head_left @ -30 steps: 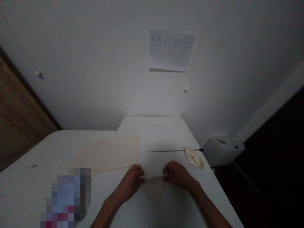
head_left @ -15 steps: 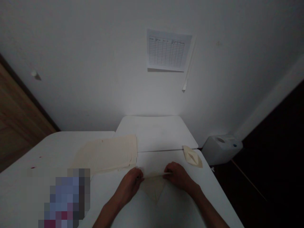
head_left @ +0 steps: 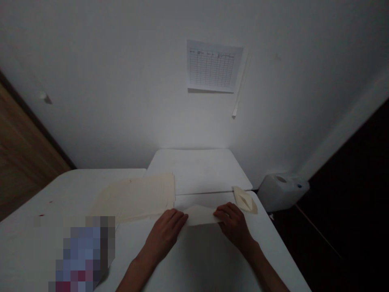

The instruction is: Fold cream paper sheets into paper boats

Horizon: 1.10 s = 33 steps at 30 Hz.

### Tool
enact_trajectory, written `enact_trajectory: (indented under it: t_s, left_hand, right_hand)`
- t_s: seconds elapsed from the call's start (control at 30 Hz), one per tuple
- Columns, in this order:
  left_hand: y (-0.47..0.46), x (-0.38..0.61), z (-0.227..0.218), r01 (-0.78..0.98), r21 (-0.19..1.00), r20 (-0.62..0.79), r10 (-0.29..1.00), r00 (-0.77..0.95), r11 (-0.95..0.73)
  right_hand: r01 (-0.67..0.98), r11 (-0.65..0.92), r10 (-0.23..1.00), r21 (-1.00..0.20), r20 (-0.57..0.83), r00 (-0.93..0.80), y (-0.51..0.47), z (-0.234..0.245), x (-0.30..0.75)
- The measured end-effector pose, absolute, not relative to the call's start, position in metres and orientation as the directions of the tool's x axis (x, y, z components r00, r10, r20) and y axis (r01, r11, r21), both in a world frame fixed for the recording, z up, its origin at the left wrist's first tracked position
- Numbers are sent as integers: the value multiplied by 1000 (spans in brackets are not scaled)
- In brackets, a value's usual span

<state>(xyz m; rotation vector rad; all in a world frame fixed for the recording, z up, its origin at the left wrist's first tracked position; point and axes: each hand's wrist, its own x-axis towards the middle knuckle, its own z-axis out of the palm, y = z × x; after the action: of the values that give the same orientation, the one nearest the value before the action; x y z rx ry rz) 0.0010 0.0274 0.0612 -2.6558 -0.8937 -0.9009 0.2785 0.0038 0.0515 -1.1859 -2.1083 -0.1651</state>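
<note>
A folded sheet of cream paper (head_left: 201, 215) is stretched between my two hands, low over the white table (head_left: 206, 259). Its left end is pinched by my left hand (head_left: 170, 227), fingers bent over the edge. My right hand (head_left: 232, 221) grips the opposite end the same way. Beyond my right hand, near the table's right edge, lies a small folded paper piece (head_left: 244, 200) with a slit-like opening in its middle. To the left of my left hand is a stack of flat cream paper sheets (head_left: 142, 196).
A blurred-out bluish item (head_left: 82, 247) lies at the lower left. On the wall hangs a printed table sheet (head_left: 212, 67). A white plastic container (head_left: 281, 192) stands right of the table, and a wooden panel (head_left: 24, 134) is at far left.
The paper between my hands showed a triangular point hanging toward me; now it is a narrow band with a low peak on the far side. Both hands have turned over it.
</note>
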Motion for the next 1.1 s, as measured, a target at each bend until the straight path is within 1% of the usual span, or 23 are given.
enact_trajectory:
  t_s: [0.1, 0.13, 0.3, 0.43, 0.53, 0.7, 0.9, 1.03, 1.1]
  left_hand:
    - [18, 1, 39, 606, -33, 567, 485, 666, -794]
    - [15, 2, 32, 613, -24, 548, 503, 669, -790]
    - [8, 4, 10, 651, 98, 482, 608, 631, -753]
    - [6, 5, 16, 666, 177, 425, 667, 612, -725]
    - [3, 6, 23, 650, 229, 398, 679, 616, -724]
    - [-7, 3, 25, 650, 255, 417, 688, 594, -716]
    - [-20, -3, 24, 607, 279, 510, 651, 563, -744]
    - [-22, -3, 23, 601, 364, 507, 693, 513, -711]
    - [-20, -1, 22, 610, 402, 495, 723, 482, -683]
  right_hand:
    - [789, 585, 706, -187, 596, -382, -5, 34, 279]
    - [793, 580, 717, -186, 579, -389, -8, 29, 278]
    - [802, 559, 769, -210, 493, -407, -17, 15, 276]
    - [798, 555, 796, -236, 429, -427, -19, 15, 277]
    - [794, 557, 800, -243, 414, -434, -23, 19, 279]
    - [785, 553, 806, -279, 417, -419, -35, 21, 280]
    - [754, 560, 801, -342, 457, -387, -49, 12, 283]
    - [768, 506, 837, -393, 439, -327, -52, 7, 283]
    - [778, 453, 864, -436, 429, -263, -51, 5, 282]
